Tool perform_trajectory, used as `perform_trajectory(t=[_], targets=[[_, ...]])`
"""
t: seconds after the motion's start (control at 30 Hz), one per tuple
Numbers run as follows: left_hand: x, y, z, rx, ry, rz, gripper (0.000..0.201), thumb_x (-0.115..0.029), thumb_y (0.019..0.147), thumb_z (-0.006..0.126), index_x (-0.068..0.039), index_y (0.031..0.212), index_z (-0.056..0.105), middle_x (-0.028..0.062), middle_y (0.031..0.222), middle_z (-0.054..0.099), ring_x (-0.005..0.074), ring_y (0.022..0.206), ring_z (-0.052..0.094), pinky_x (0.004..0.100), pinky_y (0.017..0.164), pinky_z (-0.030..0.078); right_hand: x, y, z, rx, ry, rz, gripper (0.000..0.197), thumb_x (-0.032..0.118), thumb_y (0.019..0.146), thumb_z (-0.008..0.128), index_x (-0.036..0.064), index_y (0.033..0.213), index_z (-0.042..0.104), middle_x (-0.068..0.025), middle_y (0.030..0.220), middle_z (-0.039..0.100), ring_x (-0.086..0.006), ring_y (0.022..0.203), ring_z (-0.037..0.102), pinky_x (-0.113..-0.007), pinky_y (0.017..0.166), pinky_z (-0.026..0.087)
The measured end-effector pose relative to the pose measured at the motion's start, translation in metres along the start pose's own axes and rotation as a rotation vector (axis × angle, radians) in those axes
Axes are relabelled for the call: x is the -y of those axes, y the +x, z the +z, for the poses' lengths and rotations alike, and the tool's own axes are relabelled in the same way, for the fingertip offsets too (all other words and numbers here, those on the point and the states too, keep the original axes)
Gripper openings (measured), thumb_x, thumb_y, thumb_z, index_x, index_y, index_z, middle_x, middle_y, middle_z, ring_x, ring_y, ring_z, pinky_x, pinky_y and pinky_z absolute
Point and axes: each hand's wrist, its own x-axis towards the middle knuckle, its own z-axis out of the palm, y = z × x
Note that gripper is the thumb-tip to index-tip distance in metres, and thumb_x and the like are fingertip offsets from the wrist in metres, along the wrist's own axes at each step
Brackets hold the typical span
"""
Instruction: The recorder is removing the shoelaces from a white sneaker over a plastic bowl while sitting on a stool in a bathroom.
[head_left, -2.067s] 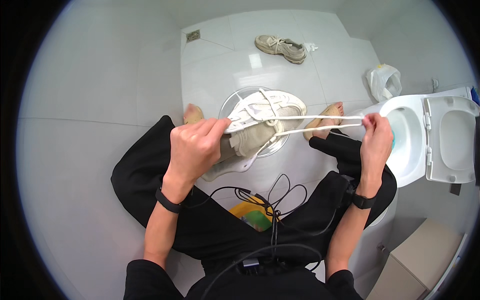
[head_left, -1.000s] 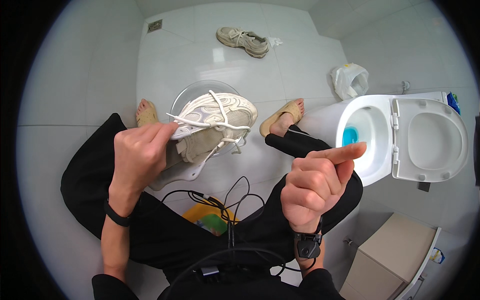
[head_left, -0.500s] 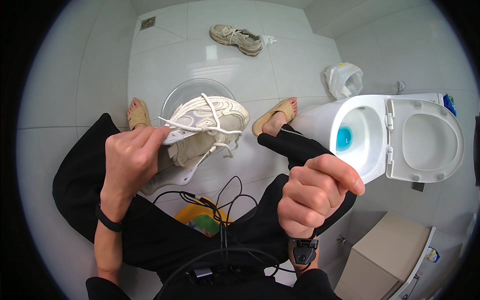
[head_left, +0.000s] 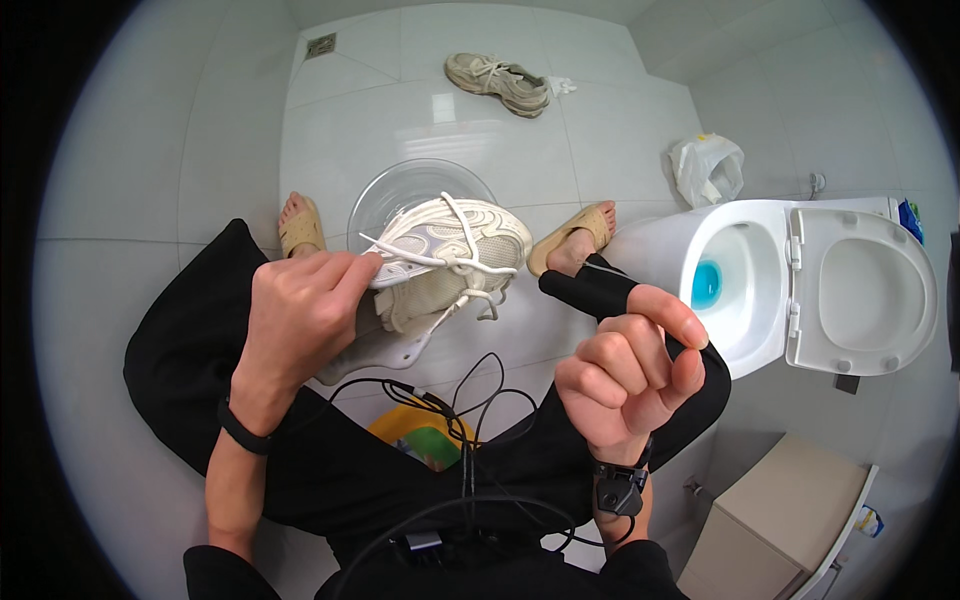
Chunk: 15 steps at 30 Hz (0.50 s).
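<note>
My left hand [head_left: 308, 312] grips a white lace-up sneaker [head_left: 455, 250] by its upper near the opening, thumb and index finger pinched there. The sneaker is tilted on its side, held up over a clear round basin [head_left: 385, 185]. Its white laces [head_left: 470, 263] hang loose across the upper, and the tongue sticks out toward my left hand. My right hand [head_left: 630, 375] is raised apart from the shoe, above my right knee. Its fingers are curled, with index finger and thumb bent toward each other, and nothing shows between them.
A second, greyer sneaker [head_left: 497, 84] lies on the tiled floor beyond, beside white scraps [head_left: 562, 86]. To the right stand a toilet [head_left: 740, 235] with raised lid and a bin with a white bag [head_left: 690, 165]. Black cables [head_left: 460, 425] hang over my lap, above a yellow-green object [head_left: 425, 435].
The right thumb has come out from behind the curled fingers, and the index finger points less far out. My left hand still holds the sneaker. The whole view has shifted slightly.
</note>
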Motion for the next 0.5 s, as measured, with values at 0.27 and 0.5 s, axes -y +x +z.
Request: perform_trajectory(t=[0.27, 0.5], targets=[[-0.002, 0.002, -0.005, 0.028, 0.029, 0.03, 0.026, 0.002, 0.078, 0.072, -0.006, 0.103, 0.078, 0.006, 0.083, 0.076, 0.0246, 0.07, 0.075, 0.0358, 0.059, 0.057, 0.004, 0.0, 0.004, -0.17, -0.32, -0.035, 0.022, 0.01, 0.102, 0.074, 0.0202, 0.108, 0.056, 0.0103, 0.068, 0.039, -0.0064, 0.061, 0.035, -0.024, 0.058, 0.03], [-0.009, 0.008, -0.006, -0.117, 0.102, 0.176, 0.032, -0.001, 0.075, 0.073, -0.006, 0.106, 0.08, 0.0037, 0.09, 0.079, 0.0193, 0.072, 0.074, 0.0325, 0.058, 0.055, -0.003, 0.018, -0.027, -0.26, -2.046, -0.317, 0.03, 0.007, 0.089, 0.085, 0.0049, 0.115, 0.071, -0.0042, 0.088, 0.06, -0.0191, 0.074, 0.058, -0.033, 0.07, 0.049]])
